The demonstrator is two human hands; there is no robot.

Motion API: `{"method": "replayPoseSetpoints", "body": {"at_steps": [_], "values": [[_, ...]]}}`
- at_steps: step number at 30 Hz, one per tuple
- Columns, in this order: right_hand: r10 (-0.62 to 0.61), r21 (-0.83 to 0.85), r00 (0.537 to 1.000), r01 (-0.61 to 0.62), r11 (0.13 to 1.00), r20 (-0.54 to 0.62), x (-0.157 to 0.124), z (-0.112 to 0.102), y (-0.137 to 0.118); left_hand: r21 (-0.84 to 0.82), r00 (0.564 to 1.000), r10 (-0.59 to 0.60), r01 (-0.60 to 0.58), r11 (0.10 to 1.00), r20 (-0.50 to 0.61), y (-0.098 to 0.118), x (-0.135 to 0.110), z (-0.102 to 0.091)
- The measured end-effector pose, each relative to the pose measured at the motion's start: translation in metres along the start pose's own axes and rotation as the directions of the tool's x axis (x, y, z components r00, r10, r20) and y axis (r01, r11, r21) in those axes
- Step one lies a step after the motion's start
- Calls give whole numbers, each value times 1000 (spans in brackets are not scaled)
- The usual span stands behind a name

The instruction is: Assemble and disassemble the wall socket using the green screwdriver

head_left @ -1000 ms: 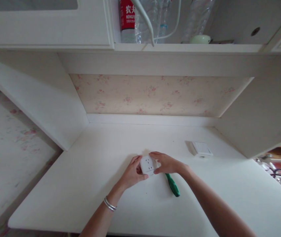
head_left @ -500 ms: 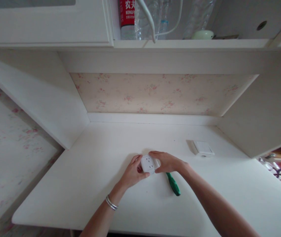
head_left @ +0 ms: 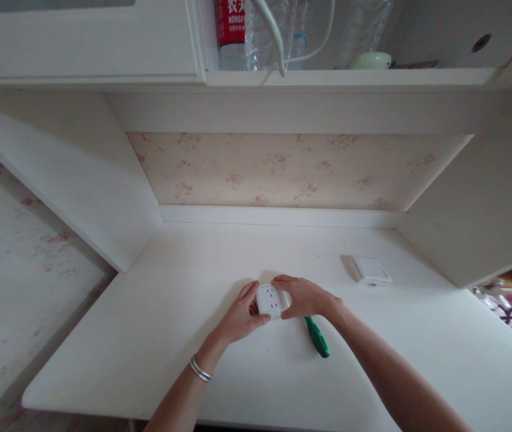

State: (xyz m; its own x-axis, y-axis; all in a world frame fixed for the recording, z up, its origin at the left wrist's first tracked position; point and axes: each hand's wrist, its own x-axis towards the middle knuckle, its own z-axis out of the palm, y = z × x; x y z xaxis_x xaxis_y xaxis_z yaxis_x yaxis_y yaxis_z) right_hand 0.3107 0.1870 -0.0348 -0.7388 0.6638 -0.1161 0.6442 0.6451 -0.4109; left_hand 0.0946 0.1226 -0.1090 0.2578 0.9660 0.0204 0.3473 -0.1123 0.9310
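Note:
A white wall socket (head_left: 268, 298) with dark pin slots faces up between my two hands, over the middle of the white desk (head_left: 170, 360). My left hand (head_left: 243, 313) grips its left side, thumb at the near edge and fingers at the far edge. On the other side, my right hand (head_left: 303, 296) closes round the right part, where a white edge shows apart from the slotted face. The green handle (head_left: 317, 337) of a tool lies just below my right hand; its other end is hidden by that hand.
Another white box-shaped fitting (head_left: 371, 270) rests on the desk at the back right. Overhead, a shelf (head_left: 350, 78) holds clear plastic bottles (head_left: 269, 36), a pale green bowl (head_left: 371, 60) and a hanging white cable (head_left: 274, 30). Side panels (head_left: 472, 198) bound the desk.
Both hands keep their hold on the socket and have barely moved. The slotted face looks turned very slightly. The view has shifted a little.

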Motion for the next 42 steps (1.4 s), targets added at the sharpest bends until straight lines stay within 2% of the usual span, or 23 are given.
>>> {"method": "replayPoseSetpoints", "body": {"at_steps": [5,10,15,20,25,29,35,38,42], "values": [[0,-18,1000,0,1000,-25,-3,1,-4,-19,999,-8,8,1000,-32,4,2,-2],[-17,33,1000,17,999,8,-3,-3,-6,-38,999,-4,2,999,-45,4,3,-1],[-40,26,999,40,999,-5,-3,-1,-4,-61,987,-57,48,997,-151,2,11,1],[-8,50,1000,9,999,-4,-7,5,0,-77,969,-139,125,989,-205,-3,21,4],[28,95,1000,-28,995,8,-10,10,1,-87,969,-146,131,988,-200,-6,23,7],[49,86,999,-50,995,4,-11,14,-1,-68,962,-125,111,991,-242,-6,22,7],[67,88,998,-65,994,-19,-14,22,-4,-55,947,-78,64,996,-310,-5,10,5],[57,81,998,-54,995,-29,-12,24,-7,-148,930,-143,97,984,-338,-3,-3,4],[45,32,998,-43,999,-36,-9,23,-13,-296,913,-268,176,939,-306,2,-27,-3]]}}
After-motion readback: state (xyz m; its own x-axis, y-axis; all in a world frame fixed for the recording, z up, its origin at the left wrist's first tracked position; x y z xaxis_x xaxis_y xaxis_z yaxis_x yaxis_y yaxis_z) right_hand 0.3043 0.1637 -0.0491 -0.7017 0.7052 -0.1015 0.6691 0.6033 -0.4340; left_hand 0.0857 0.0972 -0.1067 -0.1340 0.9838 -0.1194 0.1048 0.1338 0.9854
